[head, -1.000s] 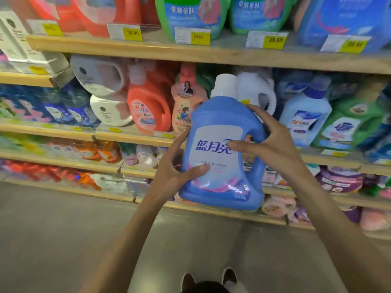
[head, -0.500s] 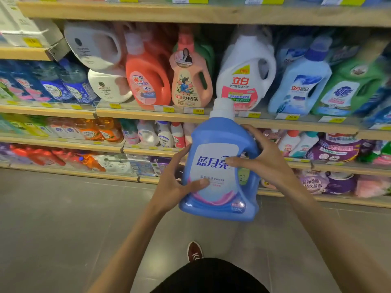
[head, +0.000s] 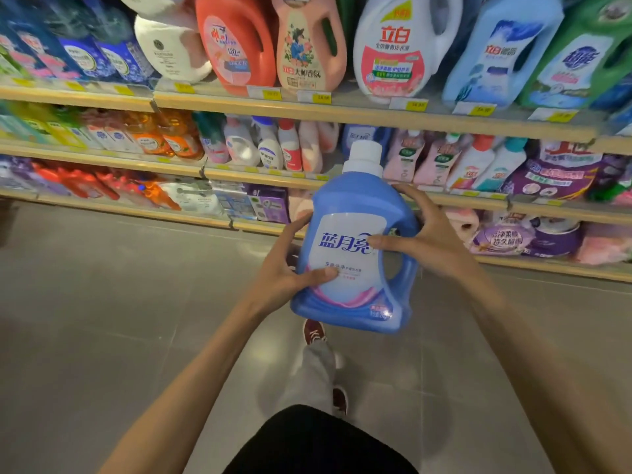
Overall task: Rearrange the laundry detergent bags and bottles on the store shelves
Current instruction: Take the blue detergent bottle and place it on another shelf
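Head camera showed the left hand (head: pixel 284 268) gripping the blue detergent bottle (head: pixel 352 200) on its left side, thumb across the label. That bottle hung nearly upright in the air, off the shelves (head: pixel 342 112) behind it. On its right, the right hand (head: pixel 431 241) clasped the handle side.

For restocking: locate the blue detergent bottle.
Head view, centre: the blue detergent bottle is held between left hand and right hand, in front of the bottom shelf.

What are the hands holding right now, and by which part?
Both hold the blue detergent bottle: the left hand grips the lower side opposite the handle, the right hand the handle side, both thumbs on the front label.
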### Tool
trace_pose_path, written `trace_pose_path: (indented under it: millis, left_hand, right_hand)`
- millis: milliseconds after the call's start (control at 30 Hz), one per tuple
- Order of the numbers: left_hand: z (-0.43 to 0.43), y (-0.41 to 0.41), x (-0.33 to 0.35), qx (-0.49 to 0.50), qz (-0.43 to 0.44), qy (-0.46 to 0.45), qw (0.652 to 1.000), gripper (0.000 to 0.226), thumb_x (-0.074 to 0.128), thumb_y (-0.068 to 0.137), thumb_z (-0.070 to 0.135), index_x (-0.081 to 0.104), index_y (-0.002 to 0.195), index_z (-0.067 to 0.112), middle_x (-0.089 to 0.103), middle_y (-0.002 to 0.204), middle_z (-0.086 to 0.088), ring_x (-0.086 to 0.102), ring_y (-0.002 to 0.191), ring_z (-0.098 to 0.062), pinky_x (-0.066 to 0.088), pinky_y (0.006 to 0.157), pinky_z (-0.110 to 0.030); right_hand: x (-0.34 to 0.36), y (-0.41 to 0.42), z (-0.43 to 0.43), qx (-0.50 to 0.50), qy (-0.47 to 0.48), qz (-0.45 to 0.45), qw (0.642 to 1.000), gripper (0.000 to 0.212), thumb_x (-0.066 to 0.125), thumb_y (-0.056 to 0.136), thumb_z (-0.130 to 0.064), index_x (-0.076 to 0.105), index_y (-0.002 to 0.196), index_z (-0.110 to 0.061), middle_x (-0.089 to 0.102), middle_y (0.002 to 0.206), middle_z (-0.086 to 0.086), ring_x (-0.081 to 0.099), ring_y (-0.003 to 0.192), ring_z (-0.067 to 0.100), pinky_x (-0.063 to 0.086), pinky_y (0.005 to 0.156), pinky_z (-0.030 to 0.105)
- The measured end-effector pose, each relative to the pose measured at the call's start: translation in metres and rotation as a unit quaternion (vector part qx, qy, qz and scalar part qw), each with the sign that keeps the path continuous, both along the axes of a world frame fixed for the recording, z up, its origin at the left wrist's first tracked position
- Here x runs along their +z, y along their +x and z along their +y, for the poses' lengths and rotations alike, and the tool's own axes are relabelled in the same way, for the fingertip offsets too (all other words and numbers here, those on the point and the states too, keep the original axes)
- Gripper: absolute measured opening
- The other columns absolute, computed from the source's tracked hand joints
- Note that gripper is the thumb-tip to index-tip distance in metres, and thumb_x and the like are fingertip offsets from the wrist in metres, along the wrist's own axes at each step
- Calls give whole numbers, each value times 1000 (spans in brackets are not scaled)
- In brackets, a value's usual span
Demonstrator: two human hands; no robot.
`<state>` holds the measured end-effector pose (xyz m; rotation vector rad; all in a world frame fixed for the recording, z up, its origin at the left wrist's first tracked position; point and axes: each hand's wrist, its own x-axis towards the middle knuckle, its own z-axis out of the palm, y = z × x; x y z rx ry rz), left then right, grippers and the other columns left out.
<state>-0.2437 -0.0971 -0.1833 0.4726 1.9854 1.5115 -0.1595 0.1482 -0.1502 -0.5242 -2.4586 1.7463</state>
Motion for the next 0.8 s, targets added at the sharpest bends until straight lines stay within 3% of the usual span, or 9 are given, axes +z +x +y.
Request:
trace_pose_path:
  millis: [100, 200, 467, 567, 667, 800]
  left_hand:
    - [-3, 15, -8, -1, -17, -17, 1000, 91, 88, 61, 47, 40, 139, 52, 71, 112, 1, 69, 101, -18, 63, 81, -36]
    - [-3, 20, -14, -17, -24, -33, 999, 89, 88, 67, 43, 39, 140, 50, 71, 111, 2, 69, 102, -18, 63, 82, -37]
    - [7, -5, -29, -50, -49, -45, 997, 78, 83, 80, 28, 37, 139, 48, 70, 109, 5, 68, 98, -11, 59, 75, -23]
    - [16, -27, -39, -55, -55, -41, 996, 78, 84, 78, 32, 37, 138, 50, 69, 110, 5, 68, 102, -14, 61, 76, -27]
    - [25, -56, -51, -53, -72, -39, 995, 78, 85, 75, 38, 38, 135, 55, 67, 117, 5, 66, 108, -17, 63, 81, -33]
    - [42, -98, -84, -59, -60, -26, 996, 72, 82, 81, 30, 37, 127, 62, 66, 114, 13, 66, 107, -15, 61, 81, -28]
  right_hand:
    - [-8, 16, -4, -11, -12, -2, 1000, 84, 91, 65, -29, 47, 137, -31, 55, 118, -32, 58, 95, -21, 47, 73, 2]
    - [-17, 25, -5, -29, -27, -6, 999, 80, 90, 68, -16, 48, 135, -26, 58, 112, -28, 61, 87, -21, 47, 67, 2]
    - [-33, 9, 5, -48, -35, -39, 997, 85, 93, 65, -19, 48, 137, -30, 69, 111, -14, 67, 92, -7, 51, 69, 8]
    - [-42, -11, 12, -60, -45, -48, 996, 83, 92, 66, -18, 48, 134, -32, 69, 113, -13, 68, 92, -5, 53, 70, 11]
    - [-51, -41, 18, -62, -31, -60, 996, 86, 93, 63, -27, 48, 136, -35, 66, 118, -18, 66, 100, -4, 55, 82, 21]
    - [-82, -77, 30, -88, -24, -56, 994, 86, 94, 63, -27, 49, 136, -34, 63, 122, -20, 62, 104, -7, 52, 81, 14]
